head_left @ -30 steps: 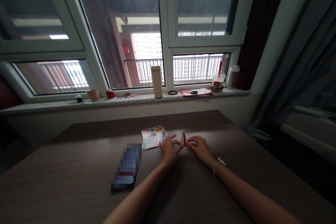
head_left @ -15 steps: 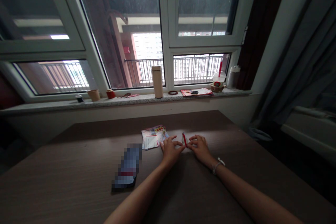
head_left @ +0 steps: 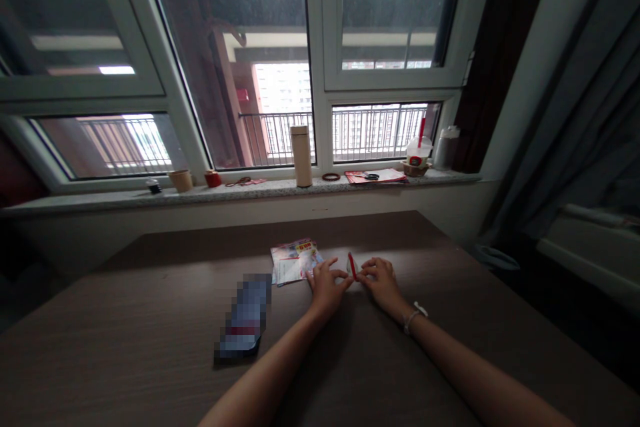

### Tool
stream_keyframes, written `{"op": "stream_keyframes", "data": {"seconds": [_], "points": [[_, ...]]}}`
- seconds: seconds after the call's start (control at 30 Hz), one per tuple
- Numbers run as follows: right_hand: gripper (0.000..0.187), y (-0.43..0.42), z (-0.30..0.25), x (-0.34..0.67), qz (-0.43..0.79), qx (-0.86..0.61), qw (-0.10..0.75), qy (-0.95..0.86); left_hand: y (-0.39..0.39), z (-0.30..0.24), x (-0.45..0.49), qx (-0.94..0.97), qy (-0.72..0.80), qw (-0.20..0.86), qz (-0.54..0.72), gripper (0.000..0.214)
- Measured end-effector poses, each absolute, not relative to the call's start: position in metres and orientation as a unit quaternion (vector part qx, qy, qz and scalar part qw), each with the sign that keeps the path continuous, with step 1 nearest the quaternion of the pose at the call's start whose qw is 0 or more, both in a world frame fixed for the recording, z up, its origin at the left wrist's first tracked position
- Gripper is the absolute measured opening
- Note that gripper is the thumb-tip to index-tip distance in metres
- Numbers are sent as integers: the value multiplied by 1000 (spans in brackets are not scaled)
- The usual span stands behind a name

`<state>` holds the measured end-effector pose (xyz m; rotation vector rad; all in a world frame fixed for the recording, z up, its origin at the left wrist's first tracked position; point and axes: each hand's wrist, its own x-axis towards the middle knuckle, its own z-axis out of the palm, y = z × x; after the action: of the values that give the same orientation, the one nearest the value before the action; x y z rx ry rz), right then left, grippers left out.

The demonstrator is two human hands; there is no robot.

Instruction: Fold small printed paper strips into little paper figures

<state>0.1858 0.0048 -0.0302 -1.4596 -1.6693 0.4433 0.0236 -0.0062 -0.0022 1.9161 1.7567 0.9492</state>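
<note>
A small folded piece of paper (head_left: 352, 265), pale with a red edge, stands like a little tent on the table between my hands. My left hand (head_left: 327, 288) pinches its lower left corner between thumb and finger. From the other side, my right hand (head_left: 382, 284) grips the lower right corner, with its other fingers curled. The paper's underside is hidden. Just left of my left hand lies a stack of colourful printed sheets (head_left: 293, 263), partly covered by that hand's fingers.
A phone-like dark object (head_left: 245, 317), pixelated, lies left of my left forearm on the brown table (head_left: 125, 333). Along the windowsill stand a beige flask (head_left: 301, 157), a paper cup (head_left: 181, 181), scissors (head_left: 371, 177) on printed sheets, a drink cup with a red straw (head_left: 418, 150) and a grey bottle (head_left: 447, 147).
The camera view has shifted very slightly. Both hands and the folded paper hold nearly the same pose.
</note>
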Motion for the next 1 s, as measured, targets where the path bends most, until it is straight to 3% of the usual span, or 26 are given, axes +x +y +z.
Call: {"op": "stream_keyframes", "data": {"seconds": [0.43, 1.0], "points": [[26, -1, -23, 181, 179, -587, 411, -675, -7, -3, 27, 678, 629, 165, 342, 10], [13, 2, -25, 183, 163, -587, 424, -670, -9, 0, 24, 675, 632, 155, 348, 6]]}}
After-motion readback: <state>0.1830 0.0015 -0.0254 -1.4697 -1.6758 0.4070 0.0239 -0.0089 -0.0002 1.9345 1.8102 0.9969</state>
